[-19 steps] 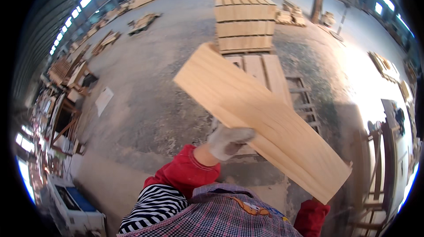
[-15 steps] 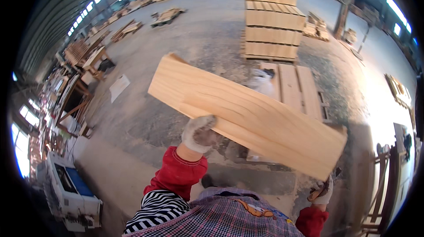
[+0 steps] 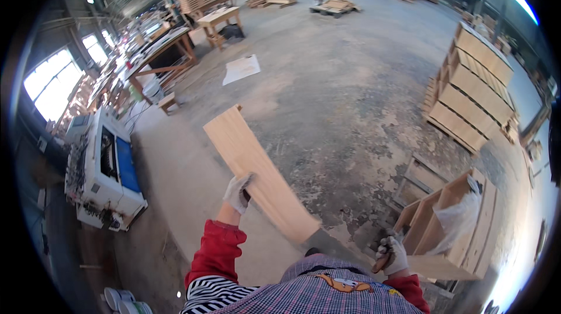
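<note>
My left hand point(image 3: 238, 195), in a pale work glove, grips a long light-wood board point(image 3: 263, 176) by its left edge. The board slants in front of me, its far end up and to the left, its near end close to my body. A small raised piece shows at the far end. My right hand point(image 3: 392, 256), gloved with dark fingertips, is curled around a small brown and dark object point(image 3: 381, 262) whose kind I cannot make out. That hand is apart from the board and beside an open wooden box point(image 3: 447, 220) with a clear plastic bag point(image 3: 459, 217) in it.
A pallet stack of wooden panels or boxes point(image 3: 470, 89) stands at right. At left is a white machine with a blue panel point(image 3: 108, 168). Workbenches point(image 3: 163, 54) stand beyond it. A white sheet point(image 3: 241, 69) lies on the floor. White buckets point(image 3: 125, 301) sit at lower left.
My view has turned left. The board has swung from crosswise to pointing away from me, still in my left hand. My right hand is now farther from the board's end.
</note>
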The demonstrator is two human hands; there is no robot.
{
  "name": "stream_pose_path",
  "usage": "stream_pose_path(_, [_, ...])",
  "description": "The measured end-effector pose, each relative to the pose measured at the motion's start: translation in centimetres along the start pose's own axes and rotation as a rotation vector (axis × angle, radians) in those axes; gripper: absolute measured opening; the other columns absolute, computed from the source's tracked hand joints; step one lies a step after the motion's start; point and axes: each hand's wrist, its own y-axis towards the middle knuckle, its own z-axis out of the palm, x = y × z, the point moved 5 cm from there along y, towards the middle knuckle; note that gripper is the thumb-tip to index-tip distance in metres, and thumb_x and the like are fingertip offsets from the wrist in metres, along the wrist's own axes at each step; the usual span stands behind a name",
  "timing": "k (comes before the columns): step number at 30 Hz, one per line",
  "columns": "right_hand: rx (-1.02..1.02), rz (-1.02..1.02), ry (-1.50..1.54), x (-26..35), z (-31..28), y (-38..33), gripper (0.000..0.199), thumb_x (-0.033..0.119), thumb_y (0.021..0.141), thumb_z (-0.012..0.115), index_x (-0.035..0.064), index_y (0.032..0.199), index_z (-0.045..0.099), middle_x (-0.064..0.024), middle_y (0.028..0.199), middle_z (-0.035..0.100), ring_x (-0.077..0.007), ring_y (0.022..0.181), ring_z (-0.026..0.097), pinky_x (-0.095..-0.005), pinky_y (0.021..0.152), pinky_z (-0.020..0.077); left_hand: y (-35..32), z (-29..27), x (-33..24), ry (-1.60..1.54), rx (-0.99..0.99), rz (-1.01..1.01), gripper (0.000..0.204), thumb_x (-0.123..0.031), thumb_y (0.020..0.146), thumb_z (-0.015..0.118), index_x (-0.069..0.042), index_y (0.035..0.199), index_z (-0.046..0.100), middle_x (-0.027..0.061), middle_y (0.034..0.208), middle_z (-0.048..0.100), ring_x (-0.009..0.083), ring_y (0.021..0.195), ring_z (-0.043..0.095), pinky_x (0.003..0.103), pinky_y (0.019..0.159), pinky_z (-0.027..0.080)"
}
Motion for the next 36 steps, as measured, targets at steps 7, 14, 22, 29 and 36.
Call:
stream_pose_path(7, [0.200,0.480,-0.221,-3.9,12.0,6.7,0.025,0.014,0.092,0.055,0.0096,0.116,0.056,-0.0070,0.080,0.061,-0.0189,0.064,0.057,-0.0325,0.053,0.0474,-2.1,-12.8,-3.0,0.325,-0.591,0.132,0.027,-0.023,0.086,0.066,-0.006,0.107,0.061,-0.0005,0.093,0.063,0.0130,0.087,0.059,0.029,0.076,0.049])
stream_pose_path(14, [0.308,0.474,-0.255,0.8,16.9,19.4,0.023,0.009,0.090,0.057,0.0062,0.113,0.057,-0.0057,0.075,0.057,-0.0185,0.061,0.055,-0.0313,0.052,0.0457,5.3,-12.9,-1.5,1.071,-0.800,0.035,0.038,-0.037,0.086,0.064,0.001,0.089,0.066,0.0050,0.074,0.063,0.0126,0.067,0.055,0.031,0.064,0.046])
stream_pose_path(22, [0.373,0.284,-0.399,17.9,22.7,36.6,0.018,0.011,0.092,0.055,0.0017,0.108,0.055,-0.0032,0.064,0.048,-0.0148,0.049,0.049,-0.0292,0.045,0.0417,26.0,10.5,4.4,1.400,-0.178,-0.189,0.055,-0.054,0.083,0.059,-0.003,0.103,0.067,0.0157,0.086,0.068,0.0250,0.081,0.065,0.036,0.074,0.049])
stream_pose_path(29, [0.447,-0.270,-0.558,35.6,28.9,50.4,0.032,0.008,0.092,0.055,-0.0007,0.123,0.054,0.0017,0.091,0.059,-0.0049,0.078,0.053,-0.0189,0.069,0.0423,46.5,33.8,6.8,1.590,0.402,-0.132,0.054,-0.057,0.081,0.060,-0.008,0.103,0.066,0.0170,0.084,0.066,0.0320,0.076,0.063,0.037,0.070,0.049])
stream_pose_path(36, [0.272,-0.313,-0.715,50.2,30.6,61.1,0.028,0.009,0.092,0.050,0.0016,0.117,0.059,0.0006,0.096,0.060,-0.0070,0.084,0.053,-0.0216,0.076,0.0431,66.5,52.4,11.2,1.550,0.937,0.089,0.045,-0.048,0.081,0.065,-0.005,0.093,0.065,0.0192,0.076,0.060,0.0320,0.065,0.056,0.035,0.063,0.047])
